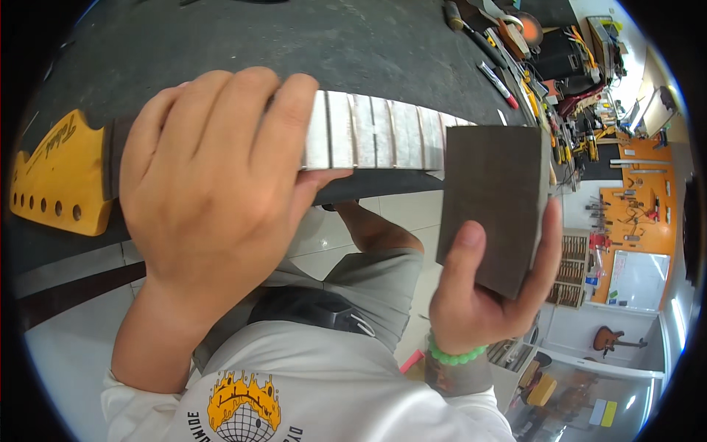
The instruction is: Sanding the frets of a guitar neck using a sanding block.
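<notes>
Guitar neck (375, 132) lies along the near edge of the counter (353, 44), whitish face up w/ thin cross lines; yellow headstock (66, 180) at its L end. L hand (213, 177) is wrapped over the neck nr the headstock, fingers across the top, thumb underneath, gripping it. R hand (482, 306), at the neck's R end, grasps a dk grey block (490, 195), thumb on its broad face; block overlaps the neck's end in view, can't tell if touching. Red-capped white marker (497, 85) & misc. tools (484, 47) sit beyond the neck's R end.
</notes>
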### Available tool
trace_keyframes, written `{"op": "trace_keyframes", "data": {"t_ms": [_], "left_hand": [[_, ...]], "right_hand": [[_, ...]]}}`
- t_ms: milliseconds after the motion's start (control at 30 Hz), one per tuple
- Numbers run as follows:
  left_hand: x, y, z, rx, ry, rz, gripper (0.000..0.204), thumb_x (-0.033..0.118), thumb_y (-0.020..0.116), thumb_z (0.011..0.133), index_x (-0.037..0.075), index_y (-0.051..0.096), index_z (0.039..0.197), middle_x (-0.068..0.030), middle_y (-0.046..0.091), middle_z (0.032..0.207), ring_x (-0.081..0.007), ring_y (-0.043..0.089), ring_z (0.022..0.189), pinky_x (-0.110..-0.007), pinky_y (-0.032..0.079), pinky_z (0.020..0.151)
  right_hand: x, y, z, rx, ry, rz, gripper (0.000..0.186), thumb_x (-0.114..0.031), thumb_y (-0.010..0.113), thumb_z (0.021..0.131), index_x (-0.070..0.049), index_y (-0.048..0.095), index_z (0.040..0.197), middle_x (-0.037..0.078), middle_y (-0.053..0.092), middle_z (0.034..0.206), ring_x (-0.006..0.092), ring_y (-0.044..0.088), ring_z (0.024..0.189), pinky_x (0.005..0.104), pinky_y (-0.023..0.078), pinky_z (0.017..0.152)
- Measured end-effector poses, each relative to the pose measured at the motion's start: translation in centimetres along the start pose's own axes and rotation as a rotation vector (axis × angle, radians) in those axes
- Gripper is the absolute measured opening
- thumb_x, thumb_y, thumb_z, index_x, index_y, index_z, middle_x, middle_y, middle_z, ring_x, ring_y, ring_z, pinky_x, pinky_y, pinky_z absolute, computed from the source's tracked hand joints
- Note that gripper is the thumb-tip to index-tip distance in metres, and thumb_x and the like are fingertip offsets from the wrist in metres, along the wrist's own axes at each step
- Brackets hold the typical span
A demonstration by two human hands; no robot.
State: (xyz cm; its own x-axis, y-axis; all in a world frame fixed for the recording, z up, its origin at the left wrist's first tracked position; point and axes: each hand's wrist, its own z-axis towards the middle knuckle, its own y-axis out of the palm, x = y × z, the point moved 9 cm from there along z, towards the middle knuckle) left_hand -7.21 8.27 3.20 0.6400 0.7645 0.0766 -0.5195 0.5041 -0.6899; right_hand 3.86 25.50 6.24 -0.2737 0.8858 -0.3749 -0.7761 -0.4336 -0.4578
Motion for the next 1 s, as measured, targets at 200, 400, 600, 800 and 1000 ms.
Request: {"op": "trace_keyframes", "data": {"t_ms": [200, 400, 600, 800, 1000], "left_hand": [[0.2, -0.2, 0.0, 0.029, 0.042, 0.043, 0.055, 0.036, 0.086, 0.073, 0.009, 0.072, 0.119, -0.0071, 0.071, 0.11, -0.0271, 0.067, 0.103, -0.04, 0.049, 0.091], [0.2, 0.1, -0.1, 0.004, 0.034, 0.048, 0.055, 0.038, 0.085, 0.074, 0.008, 0.072, 0.118, -0.0069, 0.072, 0.11, -0.0272, 0.068, 0.103, -0.04, 0.049, 0.091], [-0.4, 0.0, -0.2, -0.008, 0.001, 0.02, 0.055, 0.038, 0.084, 0.073, 0.008, 0.072, 0.117, -0.0067, 0.071, 0.108, -0.0277, 0.067, 0.102, -0.04, 0.049, 0.09], [0.1, -0.1, 0.1, -0.001, 0.015, -0.004, 0.053, 0.039, 0.082, 0.074, 0.006, 0.072, 0.114, -0.0075, 0.069, 0.105, -0.0284, 0.067, 0.098, -0.04, 0.05, 0.087], [-0.4, 0.2, -0.3, 0.025, 0.014, -0.006, 0.055, 0.042, 0.08, 0.073, 0.005, 0.073, 0.113, -0.0084, 0.069, 0.103, -0.0288, 0.067, 0.096, -0.04, 0.05, 0.088]], "right_hand": [[-0.4, 2.7, 1.7, -0.1, -0.097, -0.061, 0.06, 0.006, 0.076, 0.088, 0.011, 0.053, 0.143, 0.021, 0.063, 0.14, 0.0241, 0.067, 0.117, 0.033, 0.055, 0.098], [-1.9, 6.5, 5.7, -0.15, -0.151, -0.202, 0.057, 0.002, 0.083, 0.083, 0.008, 0.06, 0.135, 0.018, 0.067, 0.133, 0.0221, 0.071, 0.107, 0.0325, 0.058, 0.09], [0.0, 7.6, 5.5, -0.228, -0.123, -0.203, 0.057, 0.0, 0.082, 0.085, 0.009, 0.058, 0.136, 0.02, 0.067, 0.13, 0.0252, 0.074, 0.101, 0.0346, 0.06, 0.089], [-1.6, 0.9, -0.6, 0.074, -0.077, -0.074, 0.058, 0.003, 0.084, 0.08, 0.014, 0.057, 0.131, 0.025, 0.071, 0.119, 0.0304, 0.074, 0.098, 0.0347, 0.06, 0.085], [0.9, 7.4, 6.3, -0.123, -0.062, -0.125, 0.053, -0.001, 0.081, 0.087, 0.001, 0.061, 0.136, 0.015, 0.07, 0.122, 0.0194, 0.07, 0.105, 0.0303, 0.058, 0.09]]}}
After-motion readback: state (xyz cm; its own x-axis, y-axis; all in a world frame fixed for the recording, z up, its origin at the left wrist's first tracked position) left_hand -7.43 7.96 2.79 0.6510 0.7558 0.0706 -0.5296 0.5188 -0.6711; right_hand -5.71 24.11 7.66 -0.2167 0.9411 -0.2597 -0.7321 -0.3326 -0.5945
